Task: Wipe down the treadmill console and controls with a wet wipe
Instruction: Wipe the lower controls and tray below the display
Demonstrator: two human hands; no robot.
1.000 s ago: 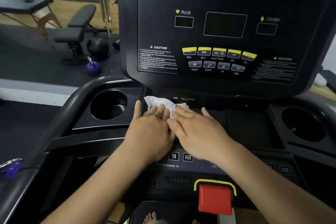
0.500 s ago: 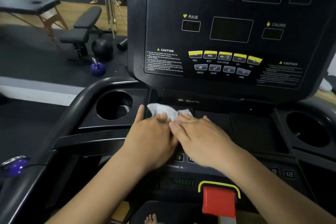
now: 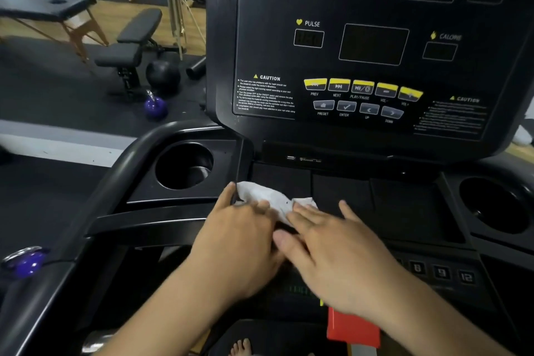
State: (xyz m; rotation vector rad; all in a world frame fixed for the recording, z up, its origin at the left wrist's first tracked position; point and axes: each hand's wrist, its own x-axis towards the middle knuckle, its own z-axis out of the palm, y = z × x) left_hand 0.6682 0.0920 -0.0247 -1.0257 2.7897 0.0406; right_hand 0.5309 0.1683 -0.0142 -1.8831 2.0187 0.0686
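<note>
Head view: at the lower centre of the frame, the left hand and right hand lie side by side, fingers straight and slightly spread, pressing a white wipe onto the black shelf below the treadmill console. Neither hand curls round the wipe. The left hand's fingers cover its near left part, the right hand's fingertips rest on its right edge, and the right thumb touches the left hand. The wipe is crumpled and creased, and its far edge pokes out beyond the fingertips, just right of the left cup holder. Above, the dark display panel carries a row of yellow buttons. A red tab shows under the right wrist. A purple kettlebell and a black bench stand on the floor in the upper left.
</note>
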